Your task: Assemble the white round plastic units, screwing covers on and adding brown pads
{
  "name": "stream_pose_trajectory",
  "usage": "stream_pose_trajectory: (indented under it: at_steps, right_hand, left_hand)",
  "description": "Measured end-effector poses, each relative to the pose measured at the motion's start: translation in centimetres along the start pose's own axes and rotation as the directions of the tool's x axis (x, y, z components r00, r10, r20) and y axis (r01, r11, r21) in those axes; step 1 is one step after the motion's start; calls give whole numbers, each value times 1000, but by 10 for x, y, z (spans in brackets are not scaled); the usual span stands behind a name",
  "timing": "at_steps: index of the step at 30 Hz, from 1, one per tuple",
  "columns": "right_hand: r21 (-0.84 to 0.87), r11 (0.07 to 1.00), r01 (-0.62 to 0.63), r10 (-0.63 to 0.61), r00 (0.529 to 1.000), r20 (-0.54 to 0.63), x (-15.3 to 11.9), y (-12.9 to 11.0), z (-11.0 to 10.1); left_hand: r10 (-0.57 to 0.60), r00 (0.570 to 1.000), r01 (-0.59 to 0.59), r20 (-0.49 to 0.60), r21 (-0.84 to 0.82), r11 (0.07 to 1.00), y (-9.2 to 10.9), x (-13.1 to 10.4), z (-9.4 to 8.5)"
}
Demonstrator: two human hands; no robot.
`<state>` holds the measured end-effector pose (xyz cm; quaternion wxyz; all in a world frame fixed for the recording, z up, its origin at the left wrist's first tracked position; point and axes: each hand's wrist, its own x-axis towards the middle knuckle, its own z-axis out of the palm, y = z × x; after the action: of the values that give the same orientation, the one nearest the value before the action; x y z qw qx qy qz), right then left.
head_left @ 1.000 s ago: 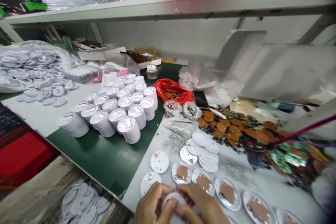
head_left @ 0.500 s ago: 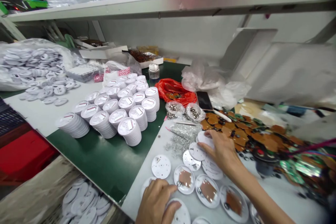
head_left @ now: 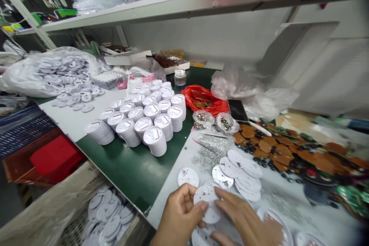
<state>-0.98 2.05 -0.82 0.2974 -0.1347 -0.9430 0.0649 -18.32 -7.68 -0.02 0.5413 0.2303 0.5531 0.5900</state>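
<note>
Several flat white plastic discs (head_left: 211, 211) with small holes are held up between my two hands, one overlapping another. My left hand (head_left: 177, 217) is closed on their left edge, thumb on top. Blurred by motion, my right hand (head_left: 245, 219) has its fingers against the right edge of the same discs, its thumb lower down. Beyond the hands a loose pile of white discs (head_left: 249, 178) lies on the white work surface, and a single white disc (head_left: 188, 177) lies to its left. A round white housing with a brown board (head_left: 273, 226) is partly hidden by my right hand.
Stacked white round housings (head_left: 155, 138) stand on the green mat (head_left: 123, 175). Brown circuit boards (head_left: 284, 155) are heaped to the right. Behind are small bags of metal parts (head_left: 226, 122) and a red bag (head_left: 188, 94). A long shelf (head_left: 173, 9) runs overhead.
My right hand has come from the disc pile toward me and now meets my left hand at the held discs. My left hand has closed on them. The camera view has shifted left.
</note>
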Motion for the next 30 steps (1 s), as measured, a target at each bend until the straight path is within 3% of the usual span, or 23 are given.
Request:
stream_pose_trajectory:
  at_steps: [4,5,7,8,11,14,17,24,30]
  right_hand:
    - [29,995,-100,102,992,-71,-4,-9,7]
    - [57,990,-132,136,988,-75,-3,-8,4]
    - [95,980,-177,181,983,-42,-1,-1,-7]
    - [101,978,-180,183,983,-14,-1,4,-13]
    - [99,980,-173,164,982,90,-3,22,-23]
    - [96,982,-163,149,979,139,-6,31,-14]
    - [76,983,-167,154,976,157,-4,29,5]
    - [44,976,-215,202,958,206,6,23,20]
    - [-26,992,-127,130,980,153,4,25,20]
  left_hand:
    - [39,999,-37,26,-62,997,-4,-5,7]
    - [48,997,-47,65,-17,999,0,-6,6]
    - [77,990,-103,118,236,966,9,-7,0]
    - [110,986,-152,124,415,897,15,-7,-5]
    - [238,950,-300,200,794,530,24,-1,-19]
    - [225,906,-415,359,862,292,20,10,-25]
    - [171,896,-439,410,877,197,12,19,-23]
    - [166,914,-397,370,900,182,12,24,-12]
    - [228,894,-440,384,846,299,13,23,-15]
